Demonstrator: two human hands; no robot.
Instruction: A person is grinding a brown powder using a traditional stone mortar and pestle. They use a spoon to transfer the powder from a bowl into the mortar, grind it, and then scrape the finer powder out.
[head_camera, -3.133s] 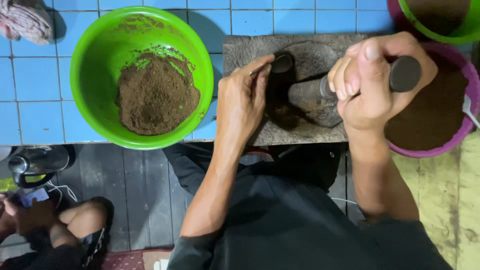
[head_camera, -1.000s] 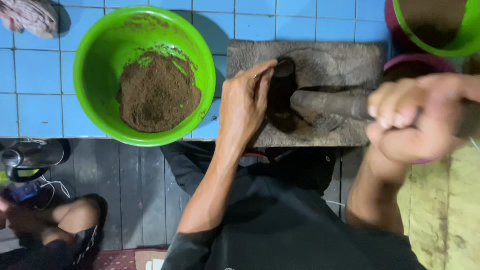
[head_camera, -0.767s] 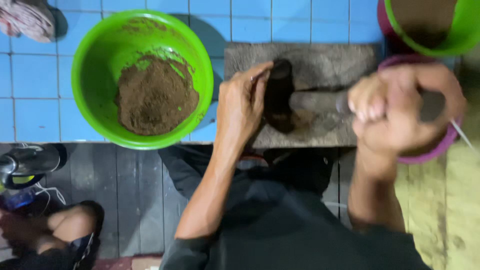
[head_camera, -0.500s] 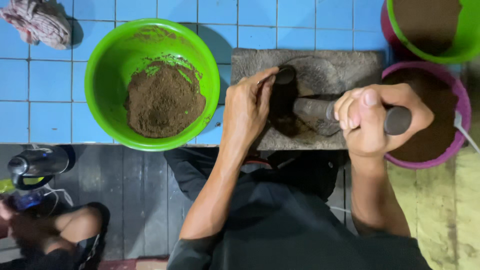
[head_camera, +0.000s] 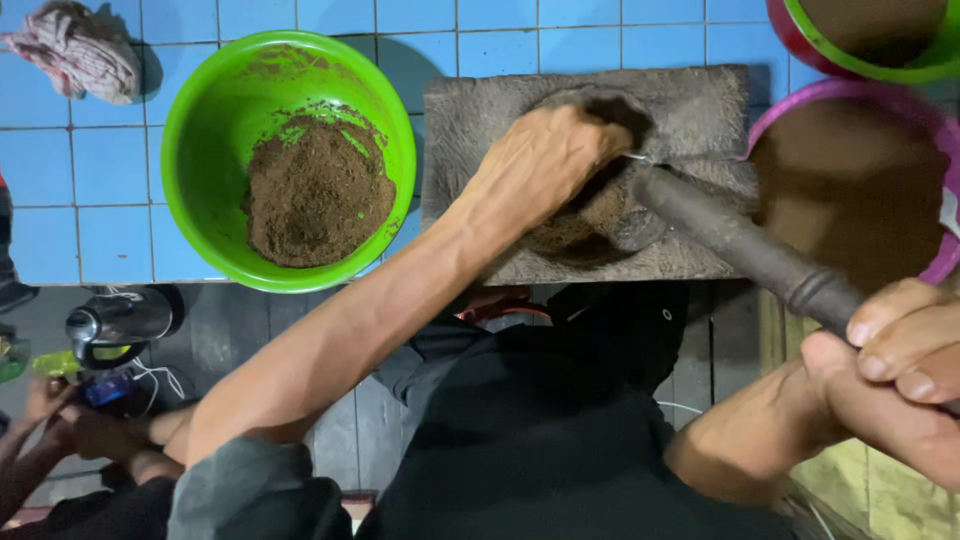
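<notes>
A grey stone mortar slab (head_camera: 700, 110) lies on the blue tiled floor (head_camera: 80, 200). My left hand (head_camera: 545, 160) reaches into its hollow with fingers curled; a thin metal utensil (head_camera: 638, 157) pokes out at my fingertips. Brown ground paste (head_camera: 575, 230) lies in the hollow under that hand. My right hand (head_camera: 890, 375), near the lower right, grips the upper end of a long dark pestle (head_camera: 740, 250). The pestle slants, its tip resting at the hollow's right edge.
A green bowl (head_camera: 200, 110) with brown powder (head_camera: 315, 195) stands left of the mortar. A pink bowl (head_camera: 800, 100) of brown powder sits to the right, and another green bowl (head_camera: 900, 65) behind it. A crumpled cloth (head_camera: 85, 55) lies top left. Another person's hands (head_camera: 60, 430) and a metal flask (head_camera: 120, 320) are bottom left.
My left hand has moved from the mortar's left side into the hollow. My right hand has pulled the pestle back and down to the right, so it now slants.
</notes>
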